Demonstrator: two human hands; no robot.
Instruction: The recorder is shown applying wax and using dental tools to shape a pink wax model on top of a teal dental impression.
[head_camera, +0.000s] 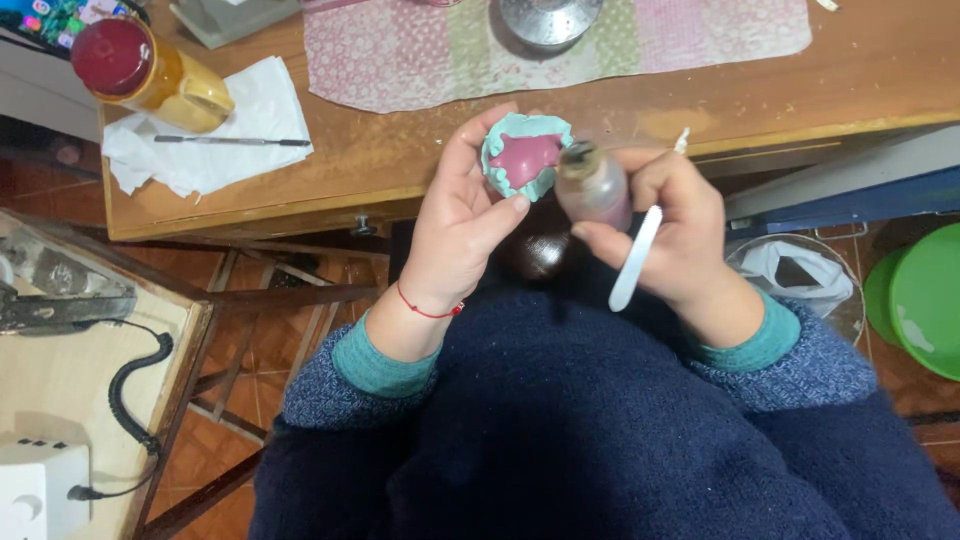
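Observation:
My left hand (457, 212) holds a small teal mould (500, 152) with a pink mass in its hollow, pinched between thumb and fingers above my lap. My right hand (675, 225) grips a small clear bottle of pinkish liquid (594, 187), tilted with its neck right beside the mould. The same hand also holds a white spatula (635, 258) that points down along the palm. A red thread circles my left wrist. Both hands hover in front of the wooden table's edge (300, 200).
On the table lie a yellow mug with a red lid (150, 72), a white paper napkin with a thin metal tool (232, 141), a patterned cloth (420, 60) and a metal bowl (548, 20). A green basin (925, 300) and a bin with a white bag (795, 272) stand at right. A side table with a coiled cable (140, 380) is at left.

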